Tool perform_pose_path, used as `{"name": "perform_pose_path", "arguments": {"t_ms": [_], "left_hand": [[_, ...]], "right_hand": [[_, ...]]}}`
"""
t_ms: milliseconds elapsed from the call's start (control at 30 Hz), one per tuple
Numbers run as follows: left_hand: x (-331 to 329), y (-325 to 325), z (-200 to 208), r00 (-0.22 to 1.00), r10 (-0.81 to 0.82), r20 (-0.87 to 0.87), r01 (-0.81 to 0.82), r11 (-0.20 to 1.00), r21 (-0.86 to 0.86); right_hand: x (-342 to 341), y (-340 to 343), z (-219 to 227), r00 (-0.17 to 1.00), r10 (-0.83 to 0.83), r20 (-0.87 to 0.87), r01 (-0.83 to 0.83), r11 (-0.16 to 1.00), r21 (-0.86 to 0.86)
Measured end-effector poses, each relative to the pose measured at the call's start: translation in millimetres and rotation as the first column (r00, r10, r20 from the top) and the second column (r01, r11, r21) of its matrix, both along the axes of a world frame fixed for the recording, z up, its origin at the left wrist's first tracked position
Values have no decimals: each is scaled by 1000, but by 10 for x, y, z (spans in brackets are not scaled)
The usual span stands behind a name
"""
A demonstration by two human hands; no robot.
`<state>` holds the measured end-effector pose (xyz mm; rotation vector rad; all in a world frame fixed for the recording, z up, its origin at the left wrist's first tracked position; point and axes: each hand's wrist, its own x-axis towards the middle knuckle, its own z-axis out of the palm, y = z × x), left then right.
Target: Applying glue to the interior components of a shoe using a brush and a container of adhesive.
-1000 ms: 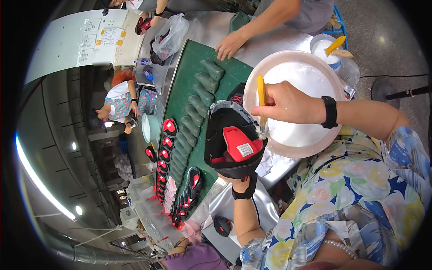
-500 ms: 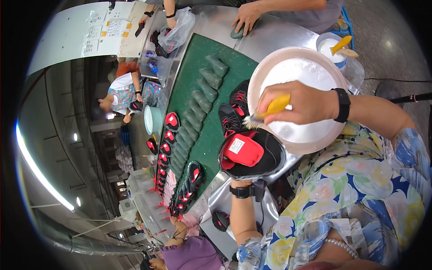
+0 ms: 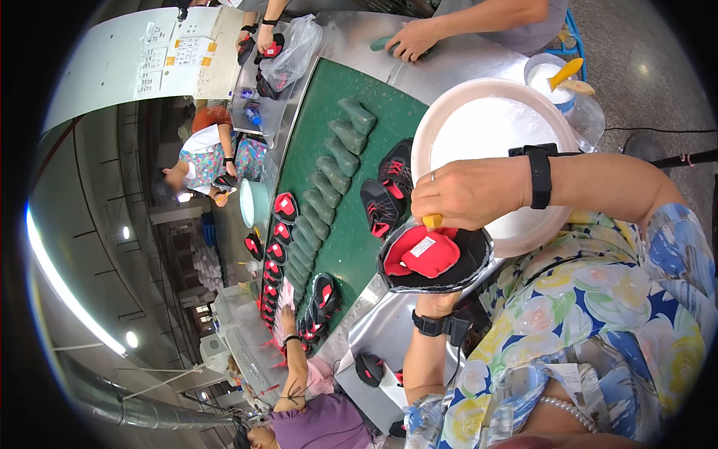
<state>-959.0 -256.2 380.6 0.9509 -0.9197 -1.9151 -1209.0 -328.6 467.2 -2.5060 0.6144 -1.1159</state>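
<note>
My right hand [image 3: 471, 194] is closed round a brush with a yellow handle [image 3: 432, 221]. Its bristles are out of sight behind the hand, at the rim of a black shoe upper [image 3: 473, 258] with a red tongue and white label. From below, my left hand [image 3: 437, 303] holds that upper with its opening turned up; most of its fingers are hidden. Under my right wrist sits a wide pale pink basin [image 3: 428, 120] of white liquid. Touching the basin's left side, a pair of black shoes with red laces [image 3: 386, 203] lies on the green belt [image 3: 396, 105].
Grey-green shoe lasts [image 3: 333, 172] and red-and-black uppers [image 3: 285, 208] run in rows along the belt. Beyond the basin stands a tub with a yellow-handled brush [image 3: 566, 72]. A co-worker's hand [image 3: 411, 39] rests on the metal table; another co-worker's arm [image 3: 295, 367] reaches over the belt's near end.
My right hand has turned over and the brush has come down to the upper. The upper in my left hand has shifted right and tilted. A co-worker's arm now reaches onto the belt.
</note>
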Motion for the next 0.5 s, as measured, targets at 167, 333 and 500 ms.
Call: {"name": "perform_pose_path", "arguments": {"t_ms": [167,333,500], "left_hand": [[129,-144,92,999,44,-13,-45,998,-38],[178,-206,150,997,76,-18,-77,995,-60],[44,-180,143,999,48,-24,-50,996,-76]], "right_hand": [[-85,-51,-146,995,-92,-37,94,994,53],[-253,-95,188,980,-141,141,123,983,135],[-41,-58,61,989,19,144,-23,999,25]]}}
